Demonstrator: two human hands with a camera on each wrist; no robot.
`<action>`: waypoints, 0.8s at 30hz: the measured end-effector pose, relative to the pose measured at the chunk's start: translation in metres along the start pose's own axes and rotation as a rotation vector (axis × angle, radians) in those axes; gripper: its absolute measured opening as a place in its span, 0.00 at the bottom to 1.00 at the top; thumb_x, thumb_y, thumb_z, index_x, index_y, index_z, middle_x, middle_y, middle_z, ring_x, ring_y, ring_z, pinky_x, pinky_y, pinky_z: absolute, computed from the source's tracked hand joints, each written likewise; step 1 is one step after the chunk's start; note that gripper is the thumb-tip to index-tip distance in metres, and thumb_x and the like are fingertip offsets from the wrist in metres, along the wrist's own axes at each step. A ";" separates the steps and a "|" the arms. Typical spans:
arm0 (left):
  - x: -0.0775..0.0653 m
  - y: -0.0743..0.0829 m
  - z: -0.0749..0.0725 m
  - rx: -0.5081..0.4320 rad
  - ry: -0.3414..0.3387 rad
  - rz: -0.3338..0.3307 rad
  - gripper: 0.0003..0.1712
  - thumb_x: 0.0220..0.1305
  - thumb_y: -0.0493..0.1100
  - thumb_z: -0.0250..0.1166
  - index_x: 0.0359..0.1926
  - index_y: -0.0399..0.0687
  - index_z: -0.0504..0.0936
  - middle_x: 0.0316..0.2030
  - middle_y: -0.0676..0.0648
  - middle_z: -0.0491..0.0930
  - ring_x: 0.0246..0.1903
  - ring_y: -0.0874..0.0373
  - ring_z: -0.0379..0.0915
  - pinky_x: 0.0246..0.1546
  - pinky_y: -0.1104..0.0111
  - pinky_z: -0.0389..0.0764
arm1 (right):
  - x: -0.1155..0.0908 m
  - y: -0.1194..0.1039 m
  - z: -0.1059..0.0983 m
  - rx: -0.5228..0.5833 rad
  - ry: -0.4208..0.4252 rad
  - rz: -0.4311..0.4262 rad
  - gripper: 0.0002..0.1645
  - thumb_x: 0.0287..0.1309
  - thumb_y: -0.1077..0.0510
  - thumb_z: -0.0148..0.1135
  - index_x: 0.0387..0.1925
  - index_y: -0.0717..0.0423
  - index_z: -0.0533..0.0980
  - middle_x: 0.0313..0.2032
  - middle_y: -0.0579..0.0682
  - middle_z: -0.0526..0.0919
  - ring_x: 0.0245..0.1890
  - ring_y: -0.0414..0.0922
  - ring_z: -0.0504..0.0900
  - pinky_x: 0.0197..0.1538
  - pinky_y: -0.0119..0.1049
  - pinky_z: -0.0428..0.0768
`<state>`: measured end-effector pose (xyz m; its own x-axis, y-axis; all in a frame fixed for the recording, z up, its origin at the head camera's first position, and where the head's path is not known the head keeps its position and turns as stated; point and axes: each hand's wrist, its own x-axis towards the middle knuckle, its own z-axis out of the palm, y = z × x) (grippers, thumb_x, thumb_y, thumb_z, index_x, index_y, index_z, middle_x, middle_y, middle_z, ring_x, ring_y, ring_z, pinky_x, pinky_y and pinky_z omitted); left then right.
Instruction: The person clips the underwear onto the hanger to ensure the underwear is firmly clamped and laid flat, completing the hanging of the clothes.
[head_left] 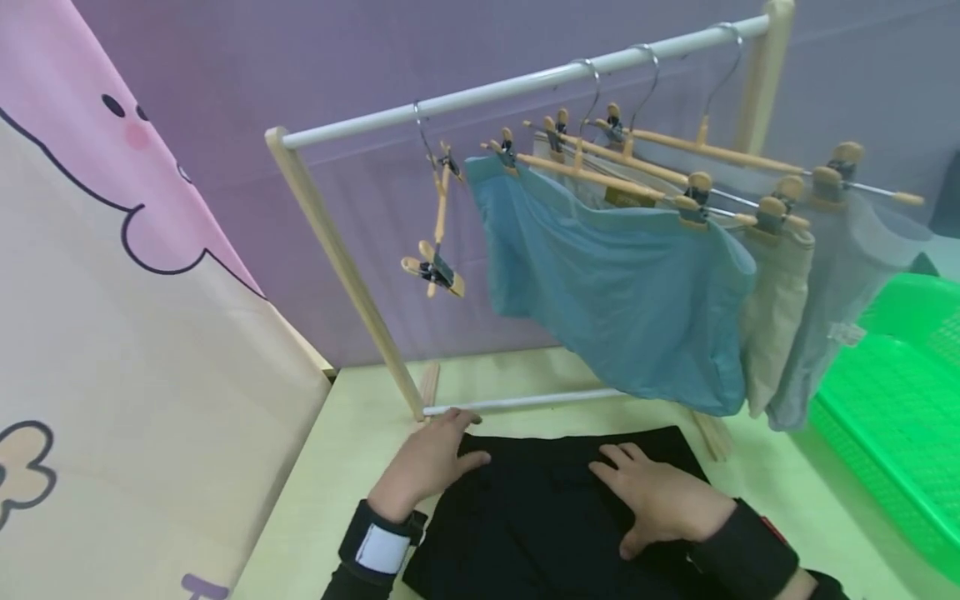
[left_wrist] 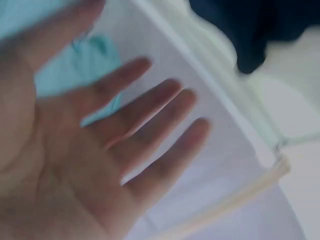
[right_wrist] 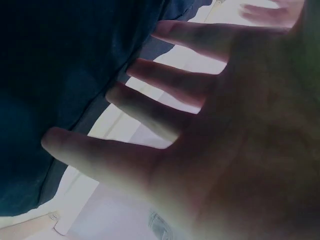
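Note:
A black garment lies spread on the pale table, its straight far edge close to the rack's bottom bar. At its far left corner is my left hand; the left wrist view shows its fingers spread and holding nothing. Over the right part of the cloth, my right hand reaches with fingers apart. In the right wrist view, the fingertips overlap the dark cloth; whether they press on it I cannot tell. The garment's near edge runs out of the head view.
A rack with a white rail stands behind the garment. Blue shorts, beige shorts and a grey garment hang from clip hangers. A bare clip hanger hangs at left. At right stands a green basket.

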<state>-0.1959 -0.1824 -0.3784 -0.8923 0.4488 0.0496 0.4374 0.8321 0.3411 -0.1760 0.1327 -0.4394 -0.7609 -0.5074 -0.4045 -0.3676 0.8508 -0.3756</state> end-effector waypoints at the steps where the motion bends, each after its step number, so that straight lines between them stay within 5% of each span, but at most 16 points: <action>1: 0.001 -0.002 -0.005 -0.018 0.072 -0.016 0.25 0.65 0.51 0.68 0.58 0.44 0.77 0.56 0.42 0.78 0.53 0.45 0.78 0.51 0.51 0.79 | 0.003 0.005 0.003 -0.007 0.003 -0.005 0.69 0.34 0.28 0.76 0.75 0.48 0.57 0.76 0.58 0.50 0.74 0.63 0.50 0.59 0.55 0.74; 5: 0.005 -0.009 -0.027 -0.118 0.342 -0.092 0.17 0.66 0.46 0.67 0.52 0.44 0.81 0.51 0.42 0.82 0.47 0.48 0.81 0.45 0.53 0.81 | 0.008 0.015 0.011 -0.015 0.026 -0.024 0.70 0.33 0.24 0.73 0.75 0.45 0.57 0.76 0.56 0.50 0.74 0.63 0.50 0.59 0.54 0.75; 11: 0.011 -0.018 -0.052 -0.242 0.606 -0.159 0.11 0.69 0.43 0.64 0.46 0.41 0.82 0.42 0.42 0.85 0.39 0.49 0.83 0.39 0.57 0.84 | -0.005 -0.004 -0.003 0.026 0.034 -0.038 0.66 0.36 0.35 0.80 0.74 0.54 0.59 0.75 0.63 0.52 0.73 0.68 0.51 0.58 0.56 0.74; 18: 0.028 -0.024 -0.065 -0.195 0.954 -0.250 0.14 0.66 0.41 0.66 0.43 0.37 0.73 0.39 0.39 0.76 0.34 0.46 0.77 0.31 0.59 0.76 | 0.006 0.008 0.005 0.011 0.018 0.002 0.70 0.31 0.27 0.76 0.75 0.47 0.57 0.76 0.57 0.50 0.75 0.62 0.50 0.62 0.53 0.73; 21: 0.040 -0.032 -0.065 -0.245 1.020 -0.277 0.23 0.64 0.42 0.67 0.50 0.35 0.66 0.44 0.36 0.68 0.40 0.45 0.72 0.35 0.58 0.73 | 0.015 0.020 0.013 -0.009 0.008 0.024 0.72 0.28 0.23 0.73 0.75 0.42 0.56 0.77 0.53 0.48 0.76 0.59 0.49 0.61 0.51 0.74; 24: 0.055 -0.046 -0.059 -0.445 1.005 -0.241 0.34 0.62 0.42 0.69 0.58 0.34 0.58 0.50 0.35 0.64 0.47 0.43 0.68 0.46 0.55 0.74 | 0.020 0.028 0.019 -0.016 0.013 0.012 0.73 0.27 0.21 0.71 0.76 0.40 0.55 0.77 0.52 0.48 0.76 0.59 0.48 0.58 0.50 0.76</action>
<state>-0.2718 -0.2153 -0.3365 -0.7210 -0.3418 0.6028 0.3422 0.5808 0.7386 -0.1911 0.1440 -0.4737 -0.7721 -0.4952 -0.3984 -0.3665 0.8590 -0.3574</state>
